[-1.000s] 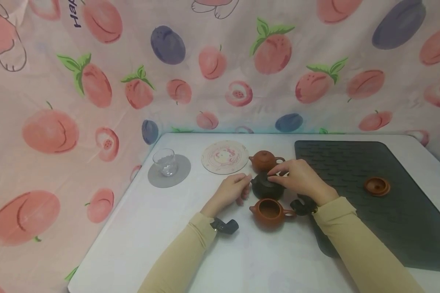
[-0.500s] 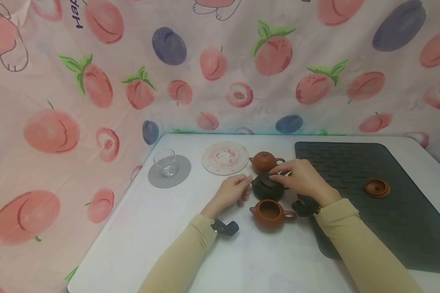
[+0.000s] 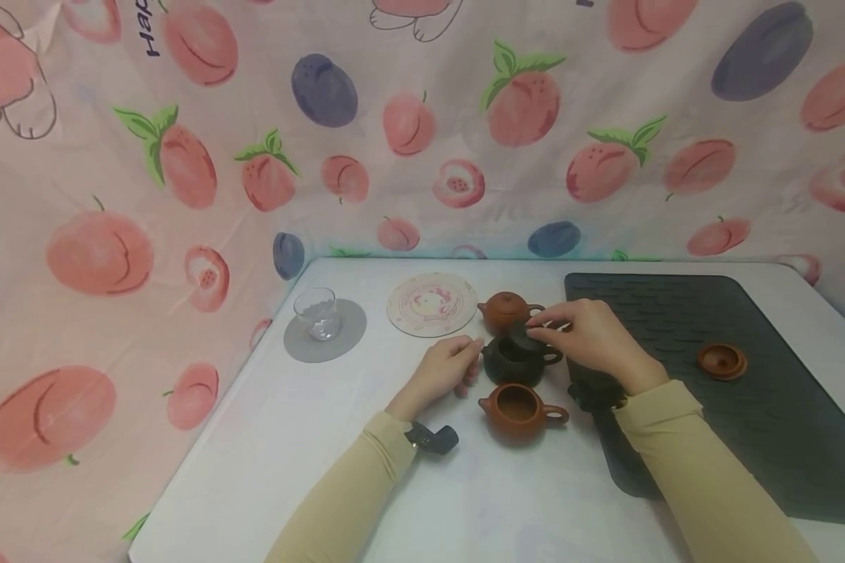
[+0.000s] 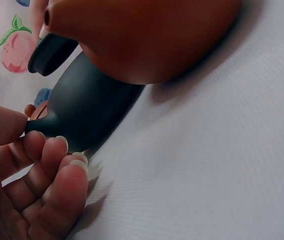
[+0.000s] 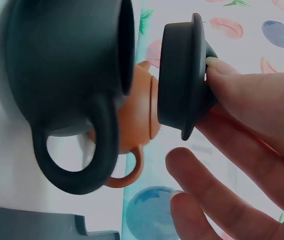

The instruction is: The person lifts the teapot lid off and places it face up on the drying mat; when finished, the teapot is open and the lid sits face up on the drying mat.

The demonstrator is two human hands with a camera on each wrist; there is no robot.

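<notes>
A black teapot (image 3: 510, 369) stands uncovered in the middle of a row of three teapots. With finger and thumb, my left hand (image 3: 442, 369) pinches its spout (image 4: 38, 125). My right hand (image 3: 595, 338) grips the black lid (image 5: 179, 75) by its knob and holds it up, tilted, apart from the pot's opening. Nearest me is a reddish-brown teapot (image 3: 517, 432) without a lid, its handle toward the right. Behind the black pot sits another reddish-brown teapot (image 3: 505, 313) with its lid on, partly hidden by the right hand's fingers.
A dark ridged mat (image 3: 676, 438) covers the table's right side and bears a small reddish-brown lid (image 3: 722, 361). To the left, a clear glass (image 3: 318, 313) stands on a grey round coaster (image 3: 355, 320). A round patterned mat (image 3: 432, 305) lies at the back. Fruit-print cloth hangs behind.
My right hand has lifted the black lid off the black teapot and moved it slightly up and right, so the pot's opening now shows. The left hand stays at the spout.
</notes>
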